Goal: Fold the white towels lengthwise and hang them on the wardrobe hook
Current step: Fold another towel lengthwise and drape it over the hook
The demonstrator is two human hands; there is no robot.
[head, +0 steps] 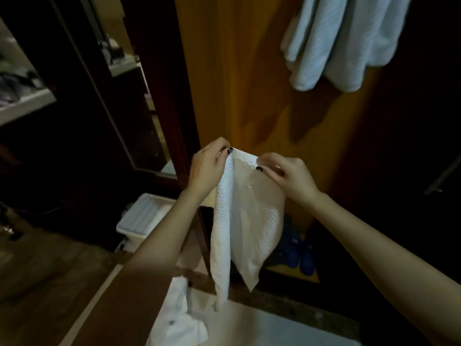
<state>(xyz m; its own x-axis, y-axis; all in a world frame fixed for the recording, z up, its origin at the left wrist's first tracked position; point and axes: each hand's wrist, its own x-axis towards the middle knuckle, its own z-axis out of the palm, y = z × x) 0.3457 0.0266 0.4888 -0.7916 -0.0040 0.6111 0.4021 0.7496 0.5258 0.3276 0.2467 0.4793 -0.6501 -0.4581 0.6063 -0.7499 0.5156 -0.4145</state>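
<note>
A white textured towel (247,221) hangs down in front of me, held up by its top edge. My left hand (208,168) pinches the left top corner and my right hand (287,174) pinches the right top corner, close together. The towel's left side is folded over into a long strip. Pale towels (331,41) hang high on the wooden wardrobe door (237,78) at the upper right; the hook itself is hidden. More white cloth (179,313) lies low by my left forearm.
A white plastic bin (142,218) stands on the floor at the left. Blue shoes (296,250) sit at the wardrobe's bottom. A mirror (129,83) and dark shelves with clothes (22,93) are on the left. Dim light all around.
</note>
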